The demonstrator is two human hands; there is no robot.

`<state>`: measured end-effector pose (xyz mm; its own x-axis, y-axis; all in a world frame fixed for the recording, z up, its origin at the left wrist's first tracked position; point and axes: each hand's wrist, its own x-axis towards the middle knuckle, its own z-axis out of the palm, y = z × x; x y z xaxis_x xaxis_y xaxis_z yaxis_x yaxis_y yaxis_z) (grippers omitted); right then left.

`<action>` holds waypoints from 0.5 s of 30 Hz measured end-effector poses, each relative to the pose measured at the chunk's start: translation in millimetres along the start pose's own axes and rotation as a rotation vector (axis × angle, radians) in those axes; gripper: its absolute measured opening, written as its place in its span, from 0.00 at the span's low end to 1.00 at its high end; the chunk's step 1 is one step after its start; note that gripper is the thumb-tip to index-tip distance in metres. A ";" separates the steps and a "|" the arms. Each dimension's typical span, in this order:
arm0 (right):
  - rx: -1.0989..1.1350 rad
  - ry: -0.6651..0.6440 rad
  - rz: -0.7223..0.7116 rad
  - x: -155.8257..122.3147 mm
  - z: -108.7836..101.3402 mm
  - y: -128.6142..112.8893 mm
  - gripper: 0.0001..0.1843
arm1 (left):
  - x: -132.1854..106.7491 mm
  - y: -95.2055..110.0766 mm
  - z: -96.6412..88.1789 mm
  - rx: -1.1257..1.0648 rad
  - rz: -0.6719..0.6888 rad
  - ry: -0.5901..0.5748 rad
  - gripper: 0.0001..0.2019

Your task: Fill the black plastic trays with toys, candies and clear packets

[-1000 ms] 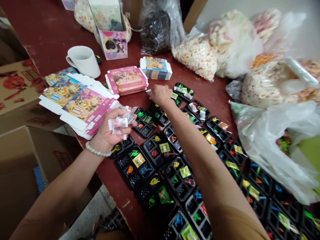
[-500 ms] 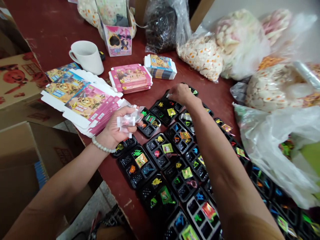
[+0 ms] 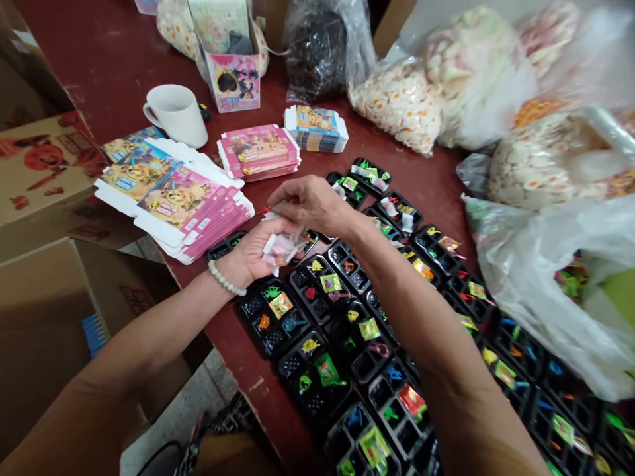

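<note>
My left hand (image 3: 262, 258), palm up and wearing a beaded bracelet, is closed around several small clear-and-white packets (image 3: 278, 250). Just above it, my right hand (image 3: 313, 205) has thumb and fingers pinched together over the left fingers. A white packet end and a bit of red show by the right fingertips; what they grip is unclear. Below and beyond both hands lie black compartment trays, such as a near one (image 3: 272, 317), holding small coloured toys and shiny sachets. White packets lie in some far trays, including the tray at the back (image 3: 372, 173).
Flat printed cartons (image 3: 173, 198) lie left of my hands. Behind them stand a white mug (image 3: 177, 118), pink boxes (image 3: 260, 151) and blue boxes (image 3: 317, 125). Filled plastic bags (image 3: 397, 106) line the back; an open white bag (image 3: 536, 264) sits right. An open carton (image 3: 44, 317) stands lower left.
My right hand has come back from the far trays to my left hand, its fingertips now close over the packets. White packets in the far trays are now uncovered.
</note>
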<state>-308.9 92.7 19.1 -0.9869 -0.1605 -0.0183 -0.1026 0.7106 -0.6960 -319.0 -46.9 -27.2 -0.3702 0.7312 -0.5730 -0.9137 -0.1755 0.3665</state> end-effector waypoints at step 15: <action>-0.463 0.671 0.634 -39.1 -54.3 154.8 0.13 | 4.3 11.1 -5.8 -0.007 0.054 -0.045 0.05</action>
<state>-292.9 246.2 -49.0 -0.7285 0.6497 0.2171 0.5627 0.7484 -0.3512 -331.7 -49.5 -29.9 -0.4117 0.7491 -0.5190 -0.8937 -0.2204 0.3909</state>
